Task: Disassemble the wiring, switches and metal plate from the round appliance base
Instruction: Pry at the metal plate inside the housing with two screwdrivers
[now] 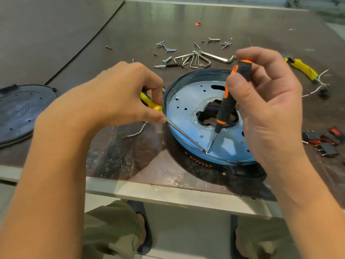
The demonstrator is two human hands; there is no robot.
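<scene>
A black cover (24,113) lies left of the left hand (115,101), whose thumb and forefinger pinch a hex key (184,134) reaching right onto the metal plate (186,98) in the round appliance base (197,73). The right hand (268,101) curls its fingers round a screwdriver (226,107), tip meeting the key's end. Switches (321,141) lie beyond, rightward.

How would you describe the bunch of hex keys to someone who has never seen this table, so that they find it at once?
Start at the round blue appliance base in the middle of the brown table. Just behind its far rim, among loose screws, lies the bunch of hex keys. Unlike the short straight screws, these are shiny L-shaped rods fanned out from one point.
</scene>
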